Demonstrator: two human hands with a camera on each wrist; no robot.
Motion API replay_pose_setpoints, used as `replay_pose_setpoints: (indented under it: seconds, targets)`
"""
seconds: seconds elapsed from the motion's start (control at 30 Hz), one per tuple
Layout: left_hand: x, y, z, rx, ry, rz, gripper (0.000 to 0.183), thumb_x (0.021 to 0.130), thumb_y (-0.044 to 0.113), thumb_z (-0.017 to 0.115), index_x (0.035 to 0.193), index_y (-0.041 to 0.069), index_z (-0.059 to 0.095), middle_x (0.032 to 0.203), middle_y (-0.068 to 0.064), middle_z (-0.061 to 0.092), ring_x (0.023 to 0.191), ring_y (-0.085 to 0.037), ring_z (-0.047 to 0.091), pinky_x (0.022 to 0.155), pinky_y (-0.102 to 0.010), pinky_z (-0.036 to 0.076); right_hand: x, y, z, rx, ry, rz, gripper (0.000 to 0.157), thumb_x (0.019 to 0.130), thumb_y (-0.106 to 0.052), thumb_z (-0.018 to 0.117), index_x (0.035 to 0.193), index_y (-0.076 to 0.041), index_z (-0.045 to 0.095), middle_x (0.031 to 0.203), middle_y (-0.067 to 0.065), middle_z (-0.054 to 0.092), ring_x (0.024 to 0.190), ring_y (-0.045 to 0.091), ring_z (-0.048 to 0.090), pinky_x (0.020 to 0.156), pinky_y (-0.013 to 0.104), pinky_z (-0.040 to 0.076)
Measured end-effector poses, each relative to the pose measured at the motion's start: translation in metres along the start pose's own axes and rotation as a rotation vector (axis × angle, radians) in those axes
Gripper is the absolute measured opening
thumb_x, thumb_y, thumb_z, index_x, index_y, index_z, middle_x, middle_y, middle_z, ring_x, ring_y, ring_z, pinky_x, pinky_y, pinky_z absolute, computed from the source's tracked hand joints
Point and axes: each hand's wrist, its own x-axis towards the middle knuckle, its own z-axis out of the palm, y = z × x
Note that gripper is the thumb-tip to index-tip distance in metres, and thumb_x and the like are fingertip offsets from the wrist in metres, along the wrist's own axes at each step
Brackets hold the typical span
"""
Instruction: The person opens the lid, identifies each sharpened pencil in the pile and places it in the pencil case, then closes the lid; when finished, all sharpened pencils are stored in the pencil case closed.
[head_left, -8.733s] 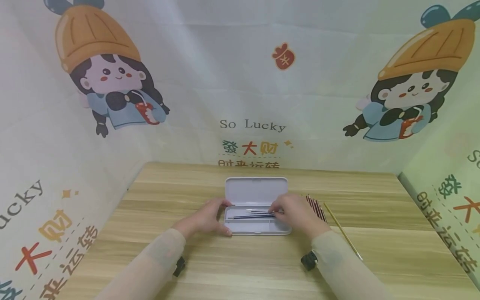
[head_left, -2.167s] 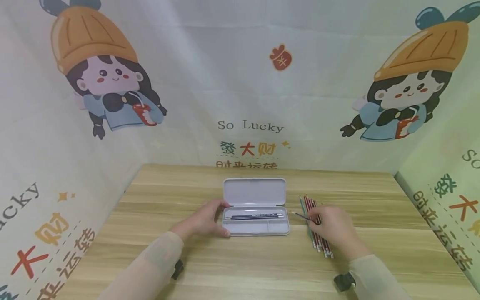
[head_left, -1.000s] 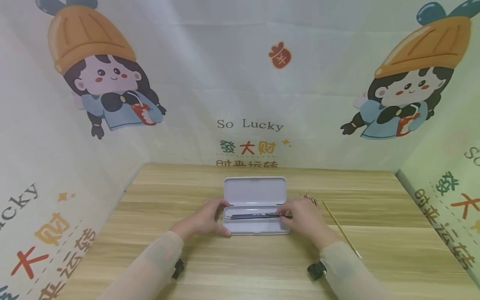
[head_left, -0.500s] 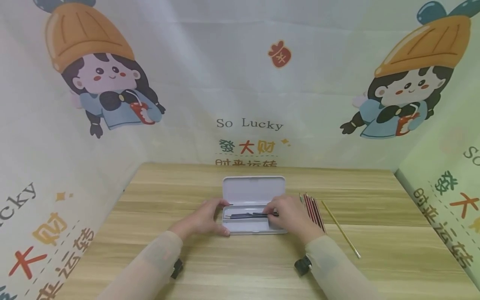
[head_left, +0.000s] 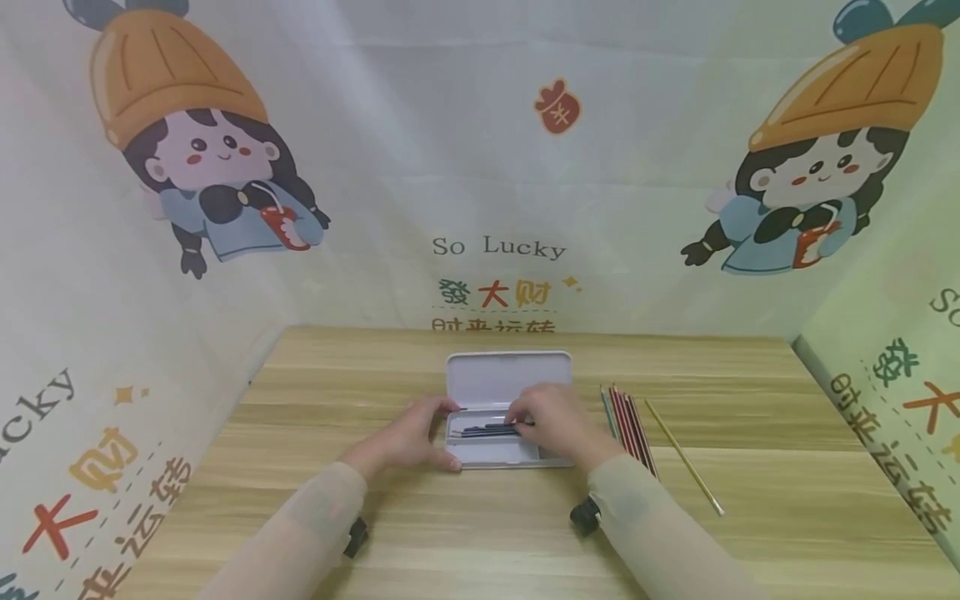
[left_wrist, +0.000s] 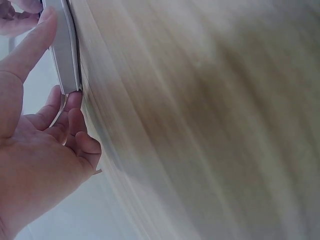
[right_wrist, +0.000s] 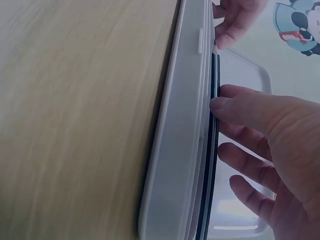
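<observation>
An open white pencil case [head_left: 508, 382] stands on the table, its lid raised at the back. My left hand [head_left: 405, 435] grips its left end, thumb at the front corner and fingers at the back. In the left wrist view the thumb [left_wrist: 35, 45] presses on the case's front side. Over the long rear compartment, my right hand [head_left: 558, 417] pinches a dark pencil [right_wrist: 213, 75] between thumb and fingers. Other dark pencils [head_left: 468, 433] lie in that compartment below it. The front compartment [head_left: 487, 454] shows bare. The right hand covers the case's right end.
Right of the case lies a bunch of red, dark and green pencils [head_left: 628, 425], partly behind my right forearm. Farther right a yellow pencil [head_left: 684, 458] lies slanted by itself. A printed cloth [head_left: 495, 183] hangs behind the table [head_left: 465, 542].
The right hand has brought a dark pencil from the bunch into the case and slid left along it over the last second. The left hand has stayed on the case's left end.
</observation>
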Motion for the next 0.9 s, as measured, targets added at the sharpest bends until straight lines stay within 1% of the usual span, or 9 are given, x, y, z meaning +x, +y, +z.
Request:
replay_pose_setpoints:
  seconds: [0.1, 0.27, 0.4, 0.67, 0.9]
  targets:
    - [0.001, 0.0, 0.0, 0.003, 0.002, -0.002, 0.087, 0.064, 0.022, 0.098, 0.138, 0.006, 0.055, 0.138, -0.016, 0.059, 0.134, -0.037, 0.049, 0.121, -0.057, 0.034, 0.004, -0.002, 0.001, -0.012, -0.008, -0.004, 0.013, 0.086, -0.016, 0.081, 0.096, -0.023, 0.082, 0.096, -0.005, 0.079, 0.095, 0.019, 0.071, 0.092, 0.042, 0.056]
    - [0.003, 0.0, -0.001, 0.011, 0.002, -0.002, 0.086, 0.064, 0.022, 0.098, 0.138, 0.007, 0.056, 0.139, -0.014, 0.059, 0.135, -0.036, 0.048, 0.121, -0.056, 0.034, 0.008, -0.005, 0.003, -0.032, -0.009, -0.022, 0.013, 0.085, -0.015, 0.081, 0.095, -0.023, 0.082, 0.095, -0.005, 0.079, 0.092, 0.019, 0.07, 0.088, 0.042, 0.056]
    - [0.003, -0.002, -0.001, 0.001, 0.005, -0.002, 0.087, 0.063, 0.022, 0.098, 0.138, 0.007, 0.056, 0.139, -0.015, 0.059, 0.134, -0.037, 0.049, 0.121, -0.057, 0.034, 0.013, -0.008, 0.008, -0.037, -0.021, -0.02, 0.011, 0.086, -0.016, 0.08, 0.095, -0.024, 0.082, 0.095, -0.006, 0.079, 0.092, 0.018, 0.071, 0.086, 0.04, 0.056]
    - [0.002, -0.004, -0.001, 0.005, 0.001, -0.003, 0.088, 0.063, 0.024, 0.099, 0.138, 0.008, 0.056, 0.14, -0.014, 0.059, 0.135, -0.036, 0.049, 0.121, -0.057, 0.035, 0.018, -0.012, 0.014, 0.008, -0.011, -0.019, 0.012, 0.086, -0.013, 0.08, 0.095, -0.021, 0.082, 0.096, -0.004, 0.079, 0.094, 0.02, 0.072, 0.09, 0.04, 0.057]
    - [0.001, -0.003, 0.0, 0.021, 0.005, 0.002, 0.087, 0.063, 0.024, 0.099, 0.137, 0.007, 0.056, 0.137, -0.014, 0.06, 0.133, -0.036, 0.049, 0.119, -0.057, 0.036, 0.017, -0.012, 0.016, 0.054, -0.023, 0.023, 0.012, 0.086, -0.014, 0.08, 0.096, -0.02, 0.082, 0.098, -0.004, 0.08, 0.096, 0.019, 0.072, 0.091, 0.04, 0.057]
